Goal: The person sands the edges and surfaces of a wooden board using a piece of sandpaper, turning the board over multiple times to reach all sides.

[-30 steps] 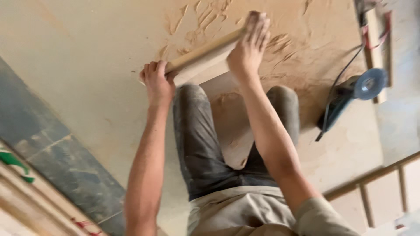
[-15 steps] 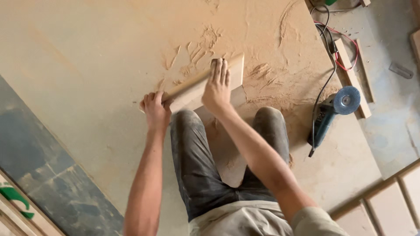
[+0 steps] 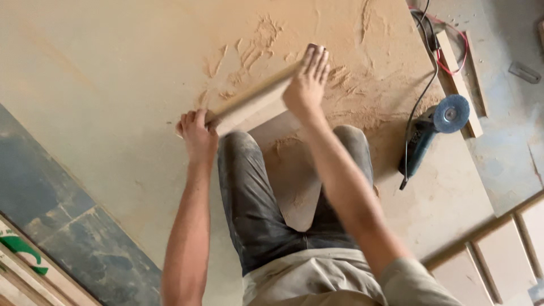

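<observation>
Wooden board (image 3: 255, 102) stands on edge across the knees, resting on the big dusty sheet (image 3: 113, 85); left hand (image 3: 195, 133) closed around its left end; right hand (image 3: 307, 85) flat, fingers straight, pressed against the board's right end; sawdust (image 3: 351, 73) smeared on the sheet just beyond the board; angle grinder (image 3: 433, 133) lies to the right, well apart from both hands, cable (image 3: 422, 96) running to the far side; dark floor strip (image 3: 62, 226) at near left.
</observation>
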